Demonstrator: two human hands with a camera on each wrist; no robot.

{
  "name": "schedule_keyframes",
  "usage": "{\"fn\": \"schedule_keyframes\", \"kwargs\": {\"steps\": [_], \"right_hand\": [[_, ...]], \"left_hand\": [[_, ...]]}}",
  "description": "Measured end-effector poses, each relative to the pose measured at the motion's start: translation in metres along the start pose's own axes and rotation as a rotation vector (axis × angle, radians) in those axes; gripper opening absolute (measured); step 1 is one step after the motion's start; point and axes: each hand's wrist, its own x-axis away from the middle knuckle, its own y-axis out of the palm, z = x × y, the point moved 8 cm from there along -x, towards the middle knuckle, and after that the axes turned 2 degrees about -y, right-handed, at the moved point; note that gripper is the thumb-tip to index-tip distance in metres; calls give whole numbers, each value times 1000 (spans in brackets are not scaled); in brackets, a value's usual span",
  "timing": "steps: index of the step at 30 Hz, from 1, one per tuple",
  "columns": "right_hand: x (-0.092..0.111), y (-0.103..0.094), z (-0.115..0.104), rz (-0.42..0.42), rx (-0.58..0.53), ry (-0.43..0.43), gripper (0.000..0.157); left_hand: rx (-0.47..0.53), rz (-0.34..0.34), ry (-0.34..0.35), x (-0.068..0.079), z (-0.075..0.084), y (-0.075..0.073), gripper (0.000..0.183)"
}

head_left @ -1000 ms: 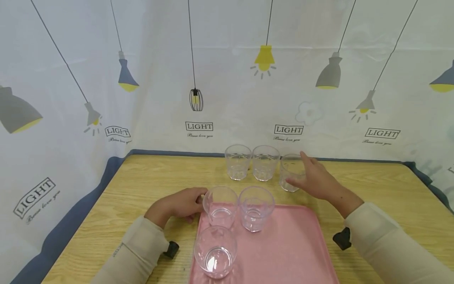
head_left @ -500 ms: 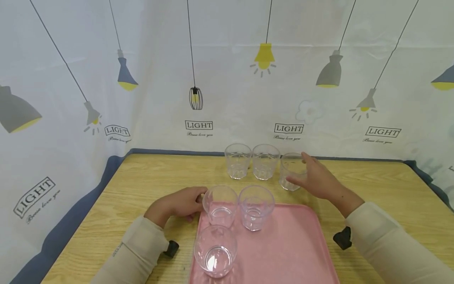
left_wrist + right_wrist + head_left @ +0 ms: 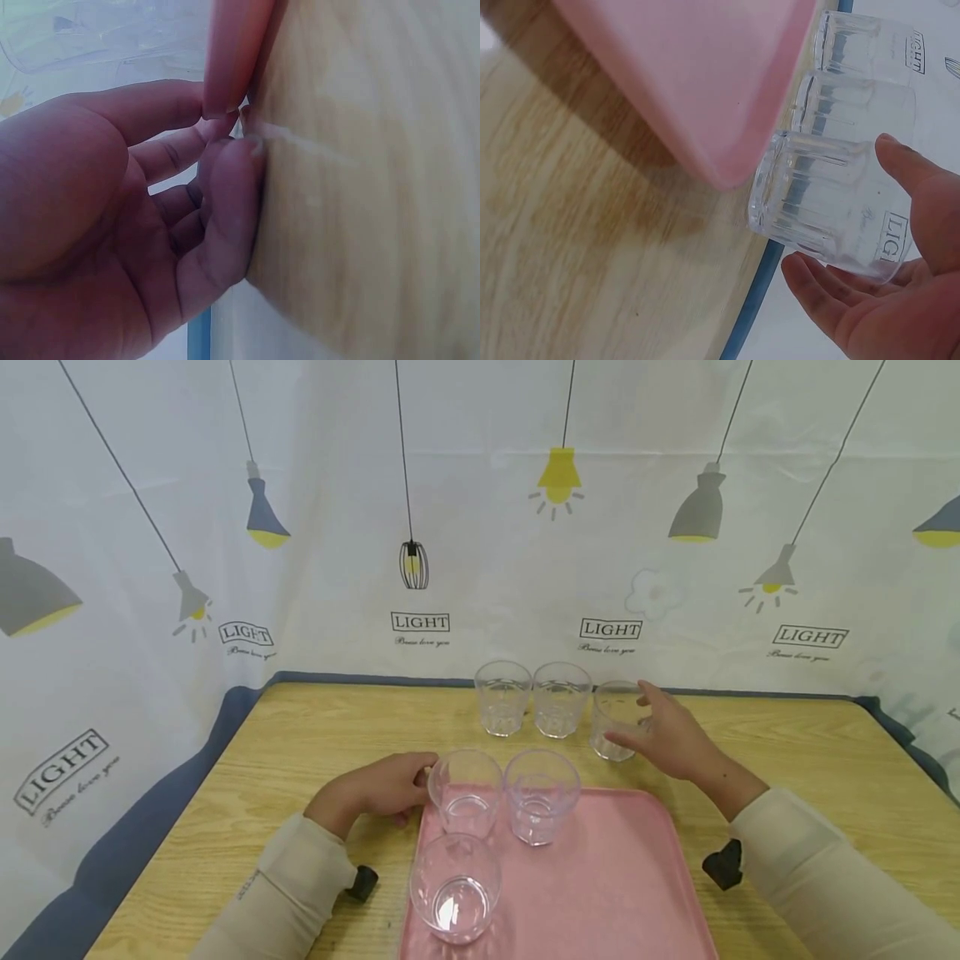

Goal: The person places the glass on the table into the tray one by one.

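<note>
My right hand (image 3: 671,735) is curved round a clear drinking glass (image 3: 611,718) at the back of the table, thumb on one side. In the right wrist view the fingers (image 3: 817,289) lie along the glass's opposite side. At the back left corner of a pink tray (image 3: 600,893), my left hand (image 3: 386,785) grips the edge between thumb and curled fingers. The left wrist view has the thumb against the tray's rim (image 3: 232,60) and the other fingers close to the wood. On the tray stand three clear glasses, one (image 3: 465,797) right beside the left hand.
Two more clear glasses (image 3: 502,697) (image 3: 562,697) stand upright in a row left of the one in my right hand. Behind the wooden table (image 3: 337,718) hangs a white curtain (image 3: 480,527) printed with lamps. The tray's right half shows bare pink.
Very little differs: the head view has tipped down slightly. Both hands, the glasses and the tray keep their places.
</note>
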Motion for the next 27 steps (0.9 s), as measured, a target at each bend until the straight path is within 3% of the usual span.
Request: {"fn": "schedule_keyframes", "kwargs": {"steps": [12,27], "right_hand": [[3,0,0,24,-5,4,100],[29,-6,-8,54,-38,-24,101]], "left_hand": [[-13,-18,8,-1,1,0,10],[-8,-15,12,-3,0,0,9]]}}
